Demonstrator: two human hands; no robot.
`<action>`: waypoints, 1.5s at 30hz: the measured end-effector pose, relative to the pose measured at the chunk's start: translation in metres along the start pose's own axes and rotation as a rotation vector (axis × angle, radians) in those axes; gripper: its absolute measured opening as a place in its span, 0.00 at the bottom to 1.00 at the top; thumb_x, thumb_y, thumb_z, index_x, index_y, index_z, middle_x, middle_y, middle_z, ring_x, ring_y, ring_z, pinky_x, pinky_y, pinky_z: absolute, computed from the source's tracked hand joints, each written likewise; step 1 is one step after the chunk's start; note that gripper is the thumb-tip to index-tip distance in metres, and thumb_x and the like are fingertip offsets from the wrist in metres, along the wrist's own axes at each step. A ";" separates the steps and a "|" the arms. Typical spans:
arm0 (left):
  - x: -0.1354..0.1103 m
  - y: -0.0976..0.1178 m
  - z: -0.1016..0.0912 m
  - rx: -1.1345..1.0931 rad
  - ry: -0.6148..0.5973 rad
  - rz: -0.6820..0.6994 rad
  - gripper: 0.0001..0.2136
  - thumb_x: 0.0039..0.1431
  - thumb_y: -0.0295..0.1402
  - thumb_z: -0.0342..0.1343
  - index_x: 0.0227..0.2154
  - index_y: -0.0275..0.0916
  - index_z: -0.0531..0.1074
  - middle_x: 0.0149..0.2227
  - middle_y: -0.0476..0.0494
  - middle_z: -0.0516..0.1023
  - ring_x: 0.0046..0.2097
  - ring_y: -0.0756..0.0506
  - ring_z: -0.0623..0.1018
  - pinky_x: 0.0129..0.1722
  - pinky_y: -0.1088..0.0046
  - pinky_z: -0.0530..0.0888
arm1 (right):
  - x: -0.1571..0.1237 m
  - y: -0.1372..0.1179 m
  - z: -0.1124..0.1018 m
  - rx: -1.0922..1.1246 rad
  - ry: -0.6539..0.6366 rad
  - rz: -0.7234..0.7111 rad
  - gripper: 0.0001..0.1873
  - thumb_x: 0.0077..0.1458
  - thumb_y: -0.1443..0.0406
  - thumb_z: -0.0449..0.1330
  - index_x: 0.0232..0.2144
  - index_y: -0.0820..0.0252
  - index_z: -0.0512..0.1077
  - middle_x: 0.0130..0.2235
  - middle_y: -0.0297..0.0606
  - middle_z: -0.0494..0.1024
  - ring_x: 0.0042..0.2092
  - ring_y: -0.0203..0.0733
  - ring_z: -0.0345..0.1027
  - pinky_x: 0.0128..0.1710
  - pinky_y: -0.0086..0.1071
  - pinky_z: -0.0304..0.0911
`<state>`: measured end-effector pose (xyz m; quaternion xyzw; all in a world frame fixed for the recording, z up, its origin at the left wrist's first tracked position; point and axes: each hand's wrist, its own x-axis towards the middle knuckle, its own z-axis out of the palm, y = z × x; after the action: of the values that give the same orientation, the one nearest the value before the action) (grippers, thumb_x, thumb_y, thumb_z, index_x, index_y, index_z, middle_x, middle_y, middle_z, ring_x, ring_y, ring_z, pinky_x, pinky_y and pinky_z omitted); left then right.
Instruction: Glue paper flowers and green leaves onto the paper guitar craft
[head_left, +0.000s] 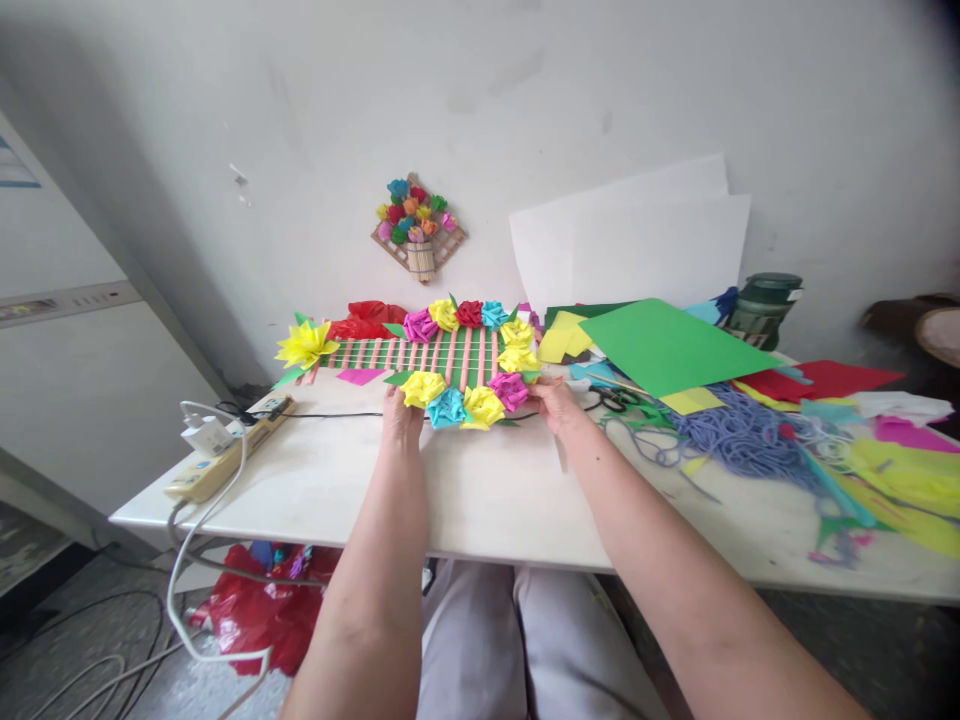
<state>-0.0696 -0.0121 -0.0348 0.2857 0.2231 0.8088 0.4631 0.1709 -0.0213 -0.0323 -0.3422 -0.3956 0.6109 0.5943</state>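
Note:
A guitar-shaped paper craft (420, 356) with pink strips and white strings over green is held above the table between both hands. Yellow, blue, red and magenta paper flowers ring its wide right end, and a large yellow flower (306, 345) sits at its narrow left end. My left hand (403, 415) grips the lower edge near the middle, its fingertips hidden behind the craft. At the lower right corner my right hand (553, 400) is closed on the edge beside a magenta flower.
At right lie green paper (671, 345), tangled blue-grey cord (742, 430), scissors (616, 400) and colored scraps. A power strip (225, 455) with cables is on the left. A flower ornament (420, 225) hangs on the wall; a red bag (262, 610) lies below the table (495, 510).

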 end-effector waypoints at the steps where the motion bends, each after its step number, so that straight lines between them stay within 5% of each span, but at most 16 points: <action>1: 0.000 0.000 0.000 0.006 -0.002 0.006 0.06 0.39 0.23 0.61 0.22 0.37 0.71 0.24 0.48 0.75 0.28 0.48 0.76 0.31 0.71 0.73 | 0.000 0.000 0.000 -0.001 0.001 -0.002 0.07 0.28 0.69 0.66 0.18 0.59 0.72 0.22 0.34 0.77 0.32 0.46 0.73 0.31 0.38 0.70; 22: 0.018 0.008 0.003 0.017 0.043 -0.017 0.11 0.33 0.23 0.63 0.20 0.36 0.67 0.20 0.51 0.72 0.23 0.50 0.73 0.26 0.75 0.70 | 0.003 0.008 0.003 -0.081 0.069 -0.063 0.08 0.28 0.67 0.66 0.19 0.60 0.74 0.21 0.32 0.76 0.24 0.41 0.69 0.26 0.37 0.68; 31: 0.022 0.017 0.008 0.028 -0.099 0.006 0.14 0.38 0.26 0.64 0.32 0.38 0.73 0.23 0.50 0.75 0.26 0.49 0.75 0.31 0.72 0.72 | 0.000 0.001 0.006 -0.055 0.009 -0.117 0.13 0.25 0.66 0.68 0.21 0.59 0.74 0.23 0.32 0.77 0.26 0.42 0.71 0.25 0.35 0.69; 45: 0.018 0.022 0.018 0.073 -0.076 0.045 0.19 0.39 0.26 0.63 0.38 0.41 0.71 0.27 0.49 0.76 0.25 0.51 0.74 0.28 0.76 0.72 | 0.002 0.004 0.007 -0.030 0.009 -0.162 0.11 0.26 0.68 0.66 0.21 0.60 0.73 0.22 0.33 0.77 0.29 0.46 0.72 0.29 0.38 0.69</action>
<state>-0.0785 -0.0051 -0.0040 0.3379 0.2280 0.7990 0.4422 0.1626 -0.0201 -0.0322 -0.3206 -0.4282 0.5533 0.6385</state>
